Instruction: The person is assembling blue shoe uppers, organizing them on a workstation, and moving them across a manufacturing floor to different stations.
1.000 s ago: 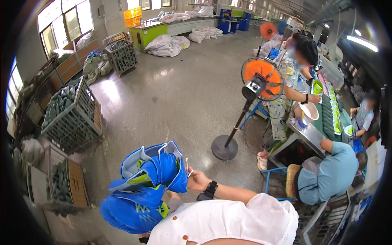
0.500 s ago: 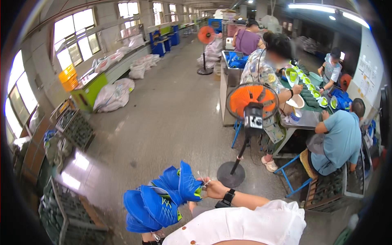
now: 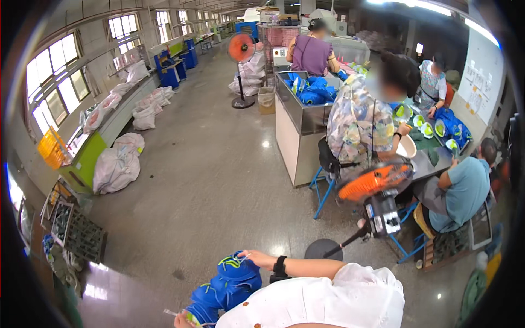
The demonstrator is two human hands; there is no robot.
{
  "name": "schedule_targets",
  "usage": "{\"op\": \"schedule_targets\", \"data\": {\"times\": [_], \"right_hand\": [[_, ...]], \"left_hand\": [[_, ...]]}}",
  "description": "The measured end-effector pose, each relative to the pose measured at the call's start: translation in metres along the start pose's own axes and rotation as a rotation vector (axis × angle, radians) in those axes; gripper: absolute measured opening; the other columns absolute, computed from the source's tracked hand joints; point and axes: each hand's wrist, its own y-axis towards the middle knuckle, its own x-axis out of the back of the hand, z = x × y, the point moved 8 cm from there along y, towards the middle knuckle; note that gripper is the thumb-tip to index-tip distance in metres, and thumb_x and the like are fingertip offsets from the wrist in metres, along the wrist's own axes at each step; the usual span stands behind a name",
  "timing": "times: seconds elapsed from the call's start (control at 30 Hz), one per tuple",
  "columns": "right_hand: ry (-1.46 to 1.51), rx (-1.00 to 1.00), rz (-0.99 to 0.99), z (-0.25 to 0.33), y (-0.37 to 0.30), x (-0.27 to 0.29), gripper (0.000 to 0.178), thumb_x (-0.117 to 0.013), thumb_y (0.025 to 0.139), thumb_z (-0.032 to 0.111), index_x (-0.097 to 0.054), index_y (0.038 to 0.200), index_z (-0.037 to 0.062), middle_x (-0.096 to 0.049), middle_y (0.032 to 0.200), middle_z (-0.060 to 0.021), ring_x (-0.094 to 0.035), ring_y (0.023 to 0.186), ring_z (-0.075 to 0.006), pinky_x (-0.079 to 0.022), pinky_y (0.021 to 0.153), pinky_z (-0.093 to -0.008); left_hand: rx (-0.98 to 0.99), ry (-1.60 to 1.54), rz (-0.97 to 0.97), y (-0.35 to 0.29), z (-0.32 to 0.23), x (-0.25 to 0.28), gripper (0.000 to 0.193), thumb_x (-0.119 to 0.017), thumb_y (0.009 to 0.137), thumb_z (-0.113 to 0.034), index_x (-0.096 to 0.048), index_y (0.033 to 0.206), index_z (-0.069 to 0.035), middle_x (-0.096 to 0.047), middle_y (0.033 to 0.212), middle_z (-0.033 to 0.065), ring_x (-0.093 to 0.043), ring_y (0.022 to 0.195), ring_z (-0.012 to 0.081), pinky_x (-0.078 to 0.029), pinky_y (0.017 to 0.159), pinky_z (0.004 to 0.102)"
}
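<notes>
A bunch of blue shoe uppers (image 3: 219,292) with yellow-green trim hangs in front of my body at the bottom of the view. My right hand (image 3: 261,259), reaching over from the right with a black band on its wrist, is closed at the top upper (image 3: 238,269), its fingertips pinching white string there. At the bunch's lower left end is my left hand (image 3: 183,320), cut off by the lower edge. Its fingers are closed about a white string (image 3: 170,312) whose end sticks out to the left.
A floor fan (image 3: 376,183) stands close on my right, its round base (image 3: 324,251) on the floor. Beyond it people sit at a worktable with shoe parts. A metal-sided bin (image 3: 299,109) holds blue uppers. Racks (image 3: 82,232) and white sacks (image 3: 119,164) line the left.
My view has shifted forward and to the right. The uppers now hang lower in view, more under my right hand. Both hands stay at the bunch's two ends.
</notes>
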Motion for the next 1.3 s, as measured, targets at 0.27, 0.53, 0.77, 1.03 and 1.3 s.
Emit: {"op": "schedule_targets", "data": {"times": [0.27, 0.53, 0.77, 1.03, 1.3], "right_hand": [[-0.128, 0.029, -0.151, 0.085, 0.201, 0.078, 0.035, -0.033, 0.093, 0.023, -0.055, 0.114, 0.0048, -0.054, 0.116, -0.0089, -0.046, 0.110, -0.0177, -0.033, 0.095, -0.0293], [-0.397, 0.179, -0.491, 0.190, 0.255, 0.235, 0.042, -0.024, 0.095, 0.033, -0.047, 0.123, 0.0128, -0.043, 0.130, -0.0041, -0.022, 0.127, -0.0280, -0.013, 0.106, -0.0374], [0.454, 0.220, -0.518, 0.307, 0.264, 0.396, 0.046, -0.031, 0.094, 0.040, -0.035, 0.132, 0.0165, -0.026, 0.137, -0.0108, -0.037, 0.116, -0.0366, -0.047, 0.078, -0.0516], [0.161, 0.922, -0.926, 0.560, 0.158, 0.587, 0.049, -0.037, 0.091, 0.043, -0.038, 0.129, 0.0134, -0.014, 0.142, -0.0054, -0.032, 0.119, -0.0345, -0.047, 0.082, -0.0401], [-0.819, 0.661, -1.649, 0.616, 0.084, 0.748, 0.039, -0.035, 0.093, 0.030, -0.046, 0.124, 0.0092, -0.026, 0.138, -0.0138, -0.034, 0.122, -0.0291, -0.043, 0.086, -0.0399]], "left_hand": [[-0.301, 0.432, 0.364, 0.235, -0.045, -0.181, 0.036, -0.045, 0.087, -0.025, -0.059, 0.086, 0.008, -0.061, 0.073, 0.0188, -0.056, 0.067, 0.0267, -0.043, 0.061, 0.0376], [0.005, -0.175, 0.941, 0.438, -0.169, -0.472, 0.017, -0.042, 0.083, -0.014, -0.051, 0.073, -0.002, -0.061, 0.068, 0.0152, -0.052, 0.043, 0.0183, -0.040, 0.035, 0.0278], [0.024, -0.444, 1.233, 0.469, -0.435, -0.697, 0.020, -0.039, 0.089, -0.017, -0.052, 0.078, -0.005, -0.062, 0.069, 0.0148, -0.047, 0.039, 0.0115, -0.038, 0.033, 0.0232], [-0.563, -0.644, 1.491, 0.373, -0.803, -0.870, 0.023, -0.035, 0.094, -0.022, -0.046, 0.082, -0.006, -0.063, 0.089, 0.0176, -0.044, 0.037, 0.0065, -0.036, 0.033, 0.0188], [-0.733, -0.491, 1.790, 0.259, -0.921, -1.138, 0.023, -0.043, 0.089, -0.023, -0.053, 0.076, -0.006, -0.064, 0.089, 0.0111, -0.050, 0.043, 0.0095, -0.041, 0.038, 0.0228]]}}
